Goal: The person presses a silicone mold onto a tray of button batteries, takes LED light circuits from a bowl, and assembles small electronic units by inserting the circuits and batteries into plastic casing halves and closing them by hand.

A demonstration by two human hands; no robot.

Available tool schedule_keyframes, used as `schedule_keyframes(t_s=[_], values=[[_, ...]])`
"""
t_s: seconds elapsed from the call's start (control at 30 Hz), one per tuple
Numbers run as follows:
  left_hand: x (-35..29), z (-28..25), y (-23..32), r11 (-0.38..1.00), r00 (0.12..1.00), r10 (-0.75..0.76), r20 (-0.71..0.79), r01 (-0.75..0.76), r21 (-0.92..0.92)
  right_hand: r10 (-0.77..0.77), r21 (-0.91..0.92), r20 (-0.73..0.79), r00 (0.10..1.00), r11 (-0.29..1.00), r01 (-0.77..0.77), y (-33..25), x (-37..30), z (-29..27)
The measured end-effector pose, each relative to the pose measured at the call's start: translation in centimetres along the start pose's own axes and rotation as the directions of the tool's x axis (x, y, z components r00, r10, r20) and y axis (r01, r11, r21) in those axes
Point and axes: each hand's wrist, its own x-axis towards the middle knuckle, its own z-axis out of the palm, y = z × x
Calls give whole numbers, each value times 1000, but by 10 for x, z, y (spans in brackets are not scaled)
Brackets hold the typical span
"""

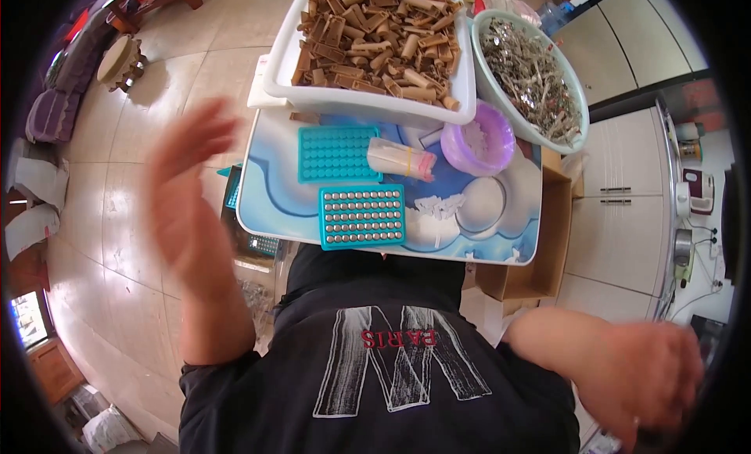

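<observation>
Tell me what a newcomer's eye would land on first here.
Probably the white bin heaped with brown pieces, at the table's far side. Nearer the person, a teal tray holds rows of silver discs. The left hand, left of the table, and right hand, lower right, are blurred.

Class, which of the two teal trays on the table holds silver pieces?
The tray nearer the black shirt: silver pieces fill its rows; the farther tray shows none.

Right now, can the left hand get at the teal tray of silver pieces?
Likely yes: the left hand, blurred but seemingly empty, is just left of the table, and nothing covers the teal tray of silver pieces.
</observation>
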Motion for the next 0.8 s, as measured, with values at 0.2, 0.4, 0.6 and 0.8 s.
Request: schedule_keyframes(t_s=[0.2, 0.4, 0.6, 0.8], values=[[-38, 8, -96, 643, 821, -569, 41, 414, 644, 760, -743, 631, 159, 650, -160, 34, -180, -29], [-30, 28, -124, 303, 684, -728, -42, 377, 875, 788, -782, 612, 70, 590, 200, 68, -240, -33], [-37, 25, -108, 555, 878, -474, -68, 358, 750, 734, -746, 664, 143, 635, 199, 73, -227, -13], [-30, 13, -75, 454, 426, -786, 447, 890, -49, 434, -442, 887, 160, 897, 17, 66, -227, 29]])
